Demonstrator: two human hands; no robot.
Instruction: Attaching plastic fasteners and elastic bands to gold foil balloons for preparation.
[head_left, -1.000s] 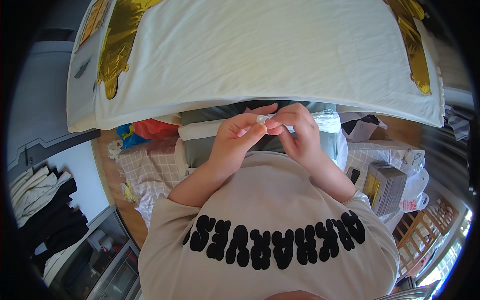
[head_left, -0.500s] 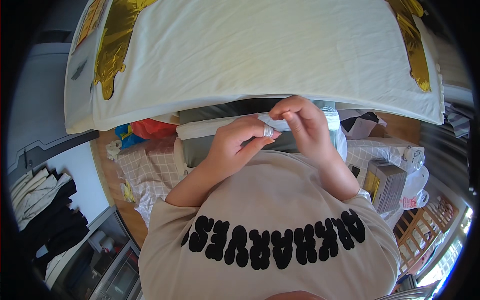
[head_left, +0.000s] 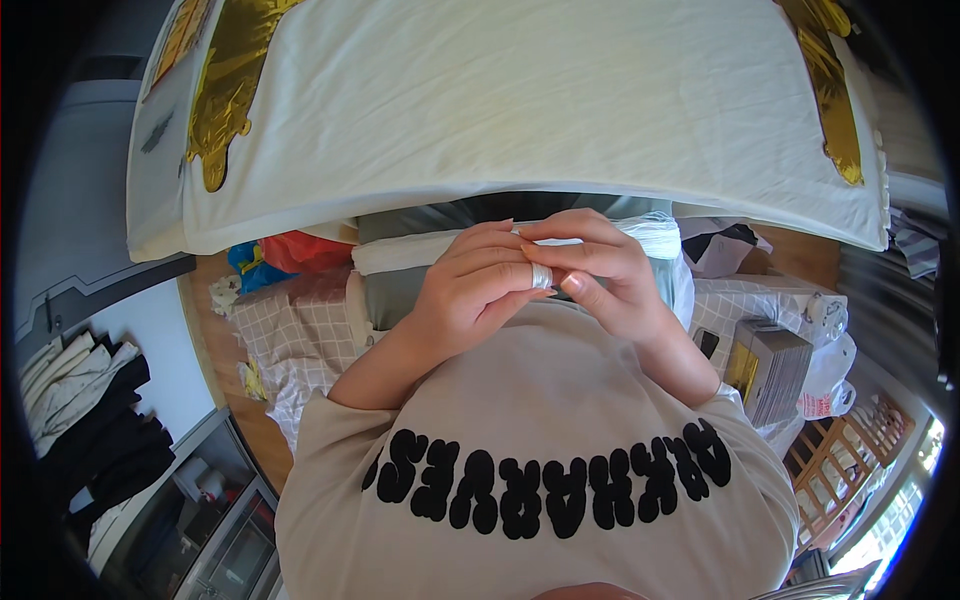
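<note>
Coil of white strand circling a left hand finger, wrapping looking partly done, remainder unclear | right hand touching left fingertips, both hands' fingers bunching narrow, grip untellable | white bundle lying just beyond | white bag, red bag sitting aside, contents hidden

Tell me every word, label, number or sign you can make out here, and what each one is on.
Beige shirt: large black lettering across the chest; I won't copy it out.
White plastic bag: red print, too small to read reliably.
I can't make out any other text.
</note>
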